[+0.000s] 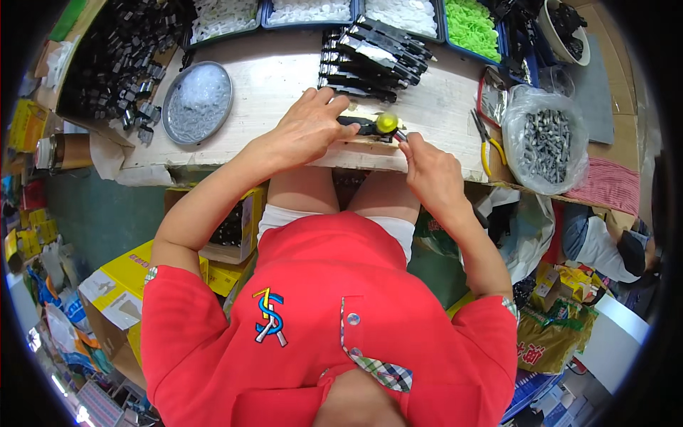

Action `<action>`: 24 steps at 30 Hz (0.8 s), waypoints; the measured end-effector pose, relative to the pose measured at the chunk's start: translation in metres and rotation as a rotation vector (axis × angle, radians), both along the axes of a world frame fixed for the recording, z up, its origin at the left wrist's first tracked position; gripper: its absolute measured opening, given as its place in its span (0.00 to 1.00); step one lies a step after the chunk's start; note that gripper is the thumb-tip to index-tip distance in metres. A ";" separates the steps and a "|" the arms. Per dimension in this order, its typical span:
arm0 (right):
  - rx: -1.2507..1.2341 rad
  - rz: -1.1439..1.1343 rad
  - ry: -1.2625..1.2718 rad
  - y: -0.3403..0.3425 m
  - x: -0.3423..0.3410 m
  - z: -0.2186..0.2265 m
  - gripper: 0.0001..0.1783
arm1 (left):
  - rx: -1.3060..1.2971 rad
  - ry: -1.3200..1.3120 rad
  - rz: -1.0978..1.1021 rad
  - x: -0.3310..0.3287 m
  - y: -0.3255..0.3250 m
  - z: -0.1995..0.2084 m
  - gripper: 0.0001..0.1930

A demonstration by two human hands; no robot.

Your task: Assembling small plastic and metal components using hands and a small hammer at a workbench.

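Note:
At the front edge of the white worktable (277,60), my left hand (309,127) holds a slim black part (359,125) between thumb and fingers. My right hand (434,169) is closed on the thin shaft of a small hammer-like tool (387,123). Its round yellow-green head is blurred and hovers over or touches the black part's right end; which, I cannot tell. Beneath them lies a pale wooden strip or block, mostly hidden. Just beyond my hands sits a stack of long black assemblies (380,60).
A round metal dish (198,103) of clear pieces stands left, beside a box of black metal clips (121,57). Behind are trays of white pieces (309,11) and green pieces (471,28). Yellow-handled pliers (489,146) and a plastic-lined bowl of metal parts (548,146) lie right.

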State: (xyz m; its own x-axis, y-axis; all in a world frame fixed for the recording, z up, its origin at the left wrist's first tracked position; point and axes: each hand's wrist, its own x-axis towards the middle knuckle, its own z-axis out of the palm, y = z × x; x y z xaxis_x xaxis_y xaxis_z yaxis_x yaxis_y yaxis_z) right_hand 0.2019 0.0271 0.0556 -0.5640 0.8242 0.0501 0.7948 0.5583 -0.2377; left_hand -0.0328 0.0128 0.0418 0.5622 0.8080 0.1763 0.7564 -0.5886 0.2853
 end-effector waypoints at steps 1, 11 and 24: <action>-0.002 0.014 -0.041 -0.001 -0.006 0.010 0.10 | -0.002 -0.035 -0.003 -0.004 0.001 -0.006 0.21; 0.031 0.107 0.352 -0.013 -0.033 0.005 0.07 | -0.201 -0.525 0.407 0.000 -0.003 -0.015 0.23; -0.275 -0.064 0.359 0.029 -0.055 0.034 0.13 | 0.398 -0.481 0.482 0.033 -0.047 -0.041 0.13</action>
State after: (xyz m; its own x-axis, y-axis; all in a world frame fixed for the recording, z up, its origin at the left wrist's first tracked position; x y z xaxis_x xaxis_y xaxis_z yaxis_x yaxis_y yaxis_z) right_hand 0.1471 0.0559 0.0897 -0.4985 0.8669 0.0074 0.6660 0.3884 -0.6369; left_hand 0.0001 -0.0339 0.0010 -0.0453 0.7683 0.6385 0.8008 -0.3542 0.4830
